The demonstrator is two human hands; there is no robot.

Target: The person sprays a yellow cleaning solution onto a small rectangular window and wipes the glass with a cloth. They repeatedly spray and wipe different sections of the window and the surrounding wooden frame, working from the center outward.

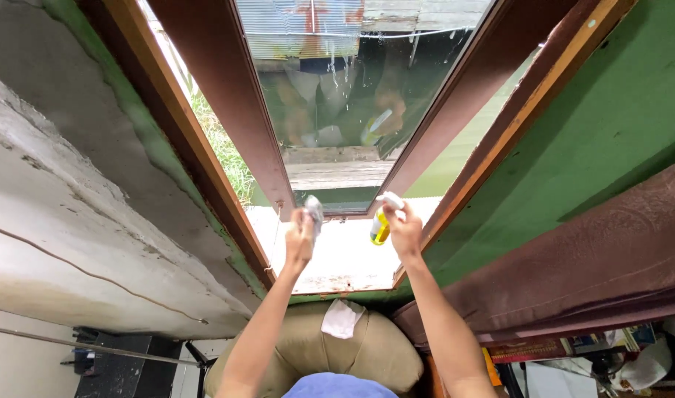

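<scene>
My left hand (300, 236) is raised toward the window and grips a crumpled pale cloth (314, 212) near the lower edge of the glass pane (352, 96). To its right, my right hand (405, 230) holds a yellow spray bottle (380, 228) with a white trigger head, its nozzle pointing at the glass. The pane sits in a brown wooden sash (227, 96) swung outward, and the glass shows wet streaks and a dim reflection of both hands.
A brown outer window frame (183, 140) sits in a green wall (617, 110). A pale sill (345, 258) lies below the hands. Under my arms stands a tan cushioned chair (367, 346) with a white cloth (342, 318) on it. A brown curtain (595, 258) hangs on the right.
</scene>
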